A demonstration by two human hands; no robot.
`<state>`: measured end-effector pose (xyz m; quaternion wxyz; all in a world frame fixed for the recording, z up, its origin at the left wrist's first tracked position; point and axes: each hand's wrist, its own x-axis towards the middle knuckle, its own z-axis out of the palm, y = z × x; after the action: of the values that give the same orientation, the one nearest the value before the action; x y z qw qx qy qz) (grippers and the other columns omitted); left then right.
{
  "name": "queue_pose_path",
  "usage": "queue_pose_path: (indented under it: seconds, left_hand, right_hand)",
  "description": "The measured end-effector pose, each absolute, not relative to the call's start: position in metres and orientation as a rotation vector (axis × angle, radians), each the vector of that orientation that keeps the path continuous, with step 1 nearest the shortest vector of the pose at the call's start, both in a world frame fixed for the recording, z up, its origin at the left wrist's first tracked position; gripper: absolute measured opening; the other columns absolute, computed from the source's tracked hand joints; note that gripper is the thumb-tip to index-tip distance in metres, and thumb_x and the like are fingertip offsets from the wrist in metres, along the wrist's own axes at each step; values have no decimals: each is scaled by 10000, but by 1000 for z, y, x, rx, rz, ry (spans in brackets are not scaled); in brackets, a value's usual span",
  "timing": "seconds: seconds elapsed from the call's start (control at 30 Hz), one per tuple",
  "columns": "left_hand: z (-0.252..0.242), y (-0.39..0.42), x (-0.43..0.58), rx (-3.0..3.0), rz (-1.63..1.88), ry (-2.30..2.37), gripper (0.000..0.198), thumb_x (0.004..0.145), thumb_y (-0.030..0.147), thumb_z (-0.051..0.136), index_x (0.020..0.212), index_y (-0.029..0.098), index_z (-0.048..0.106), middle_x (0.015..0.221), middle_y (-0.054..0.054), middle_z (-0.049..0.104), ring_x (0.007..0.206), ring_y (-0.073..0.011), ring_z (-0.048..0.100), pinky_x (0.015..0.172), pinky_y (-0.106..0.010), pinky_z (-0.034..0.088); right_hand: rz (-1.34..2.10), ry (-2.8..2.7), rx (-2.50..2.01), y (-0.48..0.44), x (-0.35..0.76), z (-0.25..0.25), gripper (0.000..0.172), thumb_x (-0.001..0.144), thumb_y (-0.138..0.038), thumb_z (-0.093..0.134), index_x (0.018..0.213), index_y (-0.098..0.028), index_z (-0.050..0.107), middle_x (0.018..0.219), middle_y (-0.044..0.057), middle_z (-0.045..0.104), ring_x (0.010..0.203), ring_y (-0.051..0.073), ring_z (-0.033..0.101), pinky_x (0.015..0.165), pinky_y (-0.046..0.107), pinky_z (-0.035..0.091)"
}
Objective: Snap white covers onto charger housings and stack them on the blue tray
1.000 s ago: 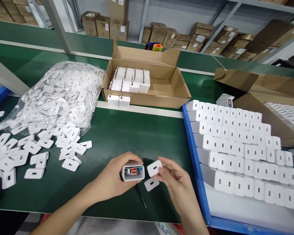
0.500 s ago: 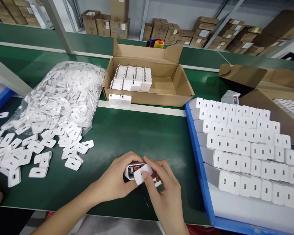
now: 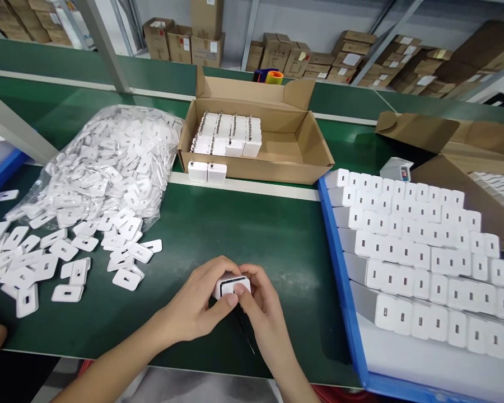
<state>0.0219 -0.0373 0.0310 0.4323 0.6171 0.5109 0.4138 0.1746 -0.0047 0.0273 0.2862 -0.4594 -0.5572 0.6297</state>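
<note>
Left hand [image 3: 195, 307] grips the charger case [image 3: 217, 288], right hand [image 3: 261, 299] pinches its cover [image 3: 228, 288]; likely light, hard, slippery; hold the sides.

The left hand [image 3: 193, 308], right hand [image 3: 258, 296] and forearms [image 3: 136, 342] are bare, the clothing [image 3: 205, 386] pale grey.

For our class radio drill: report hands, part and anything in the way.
Left hand grips white case. Right hand on cover. Dark gap along cover. Thin tool close by.
</note>
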Motion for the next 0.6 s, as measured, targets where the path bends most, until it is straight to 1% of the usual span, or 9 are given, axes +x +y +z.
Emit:
queue_pose_path:
  seconds: [0.13, 0.27, 0.4, 0.6]
  left_hand:
    - [28, -37, 23, 1560, 1070, 1309, 355, 992, 507, 369, 996, 196, 539, 906, -42, 633, 754, -177, 583, 697, -302, 428]
    - [24, -38, 24, 1599, 1086, 1337, 344, 986, 486, 373, 1002, 191, 549, 901, -49, 650, 751, -181, 596, 686, -300, 438]
    - [23, -38, 25, 1646, 1048, 1374, 281, 975, 424, 398, 1010, 198, 561, 882, -45, 667, 740, -186, 606, 680, -304, 443]
    - [29, -35, 25, 1705, 869, 1420, 183, 949, 340, 452, 991, 207, 572, 926, -54, 669, 848, -218, 623, 750, -340, 455]
  right_hand:
    - [1750, -1418, -1181, -6, 172, 27, 288, 885, -514, 593, 990, -248, 556, 800, -23, 565, 686, 133, 495, 598, 238, 400]
    - [1768, -1386, -1145, -6, 172, 28, 307, 877, -527, 612, 982, -245, 552, 794, -30, 561, 683, 125, 492, 621, 233, 408]
    - [1772, -1367, -1142, -7, 175, 24, 322, 883, -547, 602, 967, -239, 562, 755, -39, 534, 673, 127, 478, 644, 240, 424]
    - [1814, -1263, -1167, -11, 180, 9, 343, 870, -567, 613, 976, -242, 586, 791, -30, 559, 705, 137, 519, 683, 255, 455]
